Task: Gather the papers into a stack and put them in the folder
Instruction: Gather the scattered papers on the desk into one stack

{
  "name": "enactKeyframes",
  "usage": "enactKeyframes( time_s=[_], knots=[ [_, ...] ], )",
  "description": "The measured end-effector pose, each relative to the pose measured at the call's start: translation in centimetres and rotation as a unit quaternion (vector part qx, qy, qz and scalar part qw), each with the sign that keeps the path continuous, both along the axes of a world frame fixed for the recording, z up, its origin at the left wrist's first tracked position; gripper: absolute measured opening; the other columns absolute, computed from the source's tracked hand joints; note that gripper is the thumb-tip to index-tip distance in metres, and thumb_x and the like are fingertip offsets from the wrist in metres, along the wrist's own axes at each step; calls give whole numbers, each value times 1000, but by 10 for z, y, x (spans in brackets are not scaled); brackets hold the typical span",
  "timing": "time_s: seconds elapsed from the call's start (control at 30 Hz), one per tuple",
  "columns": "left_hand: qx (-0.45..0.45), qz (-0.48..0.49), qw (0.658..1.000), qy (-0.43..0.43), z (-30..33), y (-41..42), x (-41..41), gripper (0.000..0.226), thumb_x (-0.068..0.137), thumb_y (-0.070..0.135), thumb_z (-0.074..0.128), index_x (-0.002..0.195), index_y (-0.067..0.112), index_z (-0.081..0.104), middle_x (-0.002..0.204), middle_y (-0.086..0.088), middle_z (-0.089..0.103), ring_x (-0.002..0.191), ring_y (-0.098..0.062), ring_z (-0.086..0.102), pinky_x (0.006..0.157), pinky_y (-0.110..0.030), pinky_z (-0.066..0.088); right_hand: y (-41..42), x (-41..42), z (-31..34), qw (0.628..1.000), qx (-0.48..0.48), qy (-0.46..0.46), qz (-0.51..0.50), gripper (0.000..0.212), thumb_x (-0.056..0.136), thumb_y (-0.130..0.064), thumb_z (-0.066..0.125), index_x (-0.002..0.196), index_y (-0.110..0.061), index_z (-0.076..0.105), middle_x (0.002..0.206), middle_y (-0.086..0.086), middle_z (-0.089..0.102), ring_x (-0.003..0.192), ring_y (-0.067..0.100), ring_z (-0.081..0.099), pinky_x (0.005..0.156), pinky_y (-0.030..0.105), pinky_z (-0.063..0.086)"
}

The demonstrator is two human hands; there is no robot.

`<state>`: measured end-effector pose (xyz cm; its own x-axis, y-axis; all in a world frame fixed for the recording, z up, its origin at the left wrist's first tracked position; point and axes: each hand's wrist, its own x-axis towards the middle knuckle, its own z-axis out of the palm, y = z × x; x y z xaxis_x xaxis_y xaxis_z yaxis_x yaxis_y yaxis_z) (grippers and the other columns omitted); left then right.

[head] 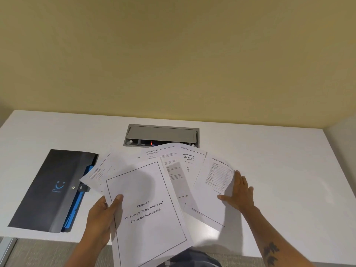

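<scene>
Several white printed papers lie fanned across the middle of the white desk [269, 155]. My left hand [102, 214] grips the left edge of the top sheet, a bordered title page [146, 209] reading "Chapter 3", and holds it over the desk's front edge. My right hand [240, 191] rests flat against the right edge of the rightmost sheet, a page with a table [215, 182], thumb on the paper. A dark grey folder [52, 187] with a snap clasp and blue inner dividers lies shut on the desk to the left, touching one sheet's corner.
A grey cable hatch [161, 134] is set into the desk behind the papers, partly covered by them. A yellow wall [173, 54] rises just beyond the desk. The carpeted floor [48, 253] shows below the desk's front edge.
</scene>
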<state>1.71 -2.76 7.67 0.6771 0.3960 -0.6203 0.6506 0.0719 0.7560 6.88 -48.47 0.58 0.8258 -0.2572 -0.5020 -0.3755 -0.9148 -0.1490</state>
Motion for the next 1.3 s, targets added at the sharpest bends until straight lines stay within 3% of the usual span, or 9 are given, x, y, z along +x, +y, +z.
enactKeyframes(
  time_s=[0.1, 0.23, 0.33, 0.43, 0.6, 0.7, 0.9, 1.07, 1.3],
  knots=[
    [-9, 0, 1000, -11, 6, -6, 2, 13, 95, 30, 74, 102, 19, 70, 86, -2, 84, 81, -29, 80, 55, -34, 63, 5, -7, 1, 998, 13, -54, -19, 129, 71, -57, 89, 166, -11, 15, 162, 7, 42, 150, 31, 37, 114, 47, 41],
    [-15, 5, 1000, -21, 10, -8, 4, 16, 95, 29, 74, 105, 17, 70, 87, -1, 84, 86, -32, 79, 58, -36, 64, 9, -24, -1, 991, 29, -88, -98, 116, 70, -52, 91, 160, -15, 28, 140, 5, 64, 128, 33, 58, 93, 43, 52],
    [-18, 4, 999, -30, 12, -7, 4, 14, 95, 29, 74, 106, 20, 71, 87, 0, 84, 83, -30, 80, 54, -34, 63, 9, -39, -6, 980, 46, -66, -180, 110, 72, -55, 90, 154, -15, 28, 116, 6, 70, 109, 36, 71, 74, 36, 49],
    [-23, -6, 999, -45, 14, -6, 3, 10, 95, 29, 73, 103, 22, 71, 88, 3, 84, 69, -21, 81, 50, -29, 61, 6, -48, -12, 953, 106, -100, -265, 96, 76, -34, 92, 151, -13, 35, 118, 13, 70, 110, 40, 69, 79, 41, 50],
    [-48, -17, 996, -67, 19, -6, 9, 14, 94, 33, 74, 108, 34, 73, 98, 3, 84, 79, -22, 82, 56, -34, 64, -5, -54, -3, 899, 195, -202, -336, 28, 87, -22, 83, 108, -11, 68, 95, 8, 73, 93, 37, 71, 66, 33, 53],
    [-69, -16, 995, -76, 23, -5, 15, 13, 94, 33, 74, 106, 35, 75, 101, 1, 84, 82, -23, 83, 58, -35, 65, -11, -55, 15, 876, 247, -241, -338, 14, 92, -24, 80, 97, -14, 71, 83, -5, 71, 92, 35, 73, 61, 23, 48],
    [-111, -32, 989, -92, 31, -9, 30, 12, 95, 25, 74, 102, 32, 79, 104, -1, 84, 87, -24, 83, 62, -36, 66, 6, -51, 66, 835, 387, -248, -303, 17, 92, -36, 80, 109, -33, 80, 103, -21, 82, 89, -4, 77, 64, 11, 57],
    [-138, -71, 984, -83, 33, -16, 36, 23, 97, 22, 72, 119, 19, 75, 111, -6, 83, 98, -28, 82, 74, -40, 67, 57, -41, 90, 817, 490, -175, -247, 22, 97, -28, 76, 118, -31, 80, 115, -12, 82, 106, 4, 78, 75, 11, 60],
    [-131, -104, 985, -36, 25, -20, 27, 20, 98, 28, 71, 113, 16, 76, 104, -4, 85, 91, -22, 83, 66, -30, 66, 129, -40, 98, 796, 576, -46, -181, 25, 103, -29, 68, 128, -29, 75, 127, -5, 78, 121, 15, 74, 94, 29, 61]
  ],
)
